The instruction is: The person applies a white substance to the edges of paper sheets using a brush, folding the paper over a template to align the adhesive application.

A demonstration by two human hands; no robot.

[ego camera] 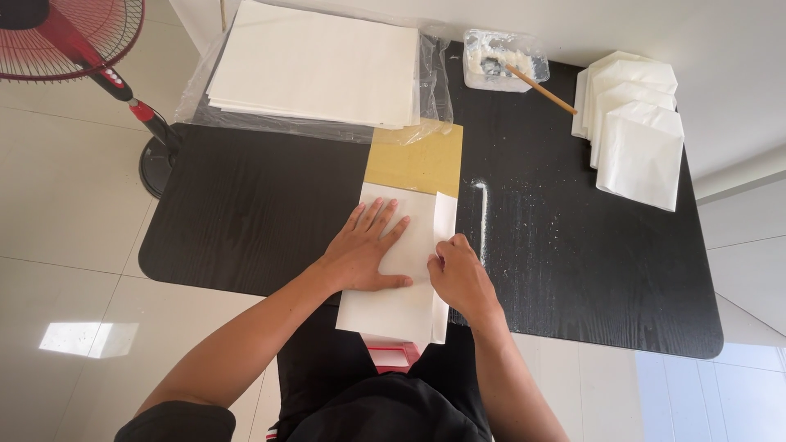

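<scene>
A white sheet of paper (391, 307) lies on the black table (246, 213), hanging over the front edge, with a tan board (417, 160) showing beyond its far end. My left hand (368, 245) lies flat on the sheet with its fingers spread, pressing it down. My right hand (458, 274) is at the sheet's right side, fingertips pinching and pressing the folded-over strip (444, 221) along that edge.
A stack of white sheets (319, 61) on clear plastic sits at the back left. A clear tub of white paste (503, 59) with a wooden stick (544, 88) stands behind. Folded paper bags (634, 127) lie at the right. A red fan (74, 41) stands left.
</scene>
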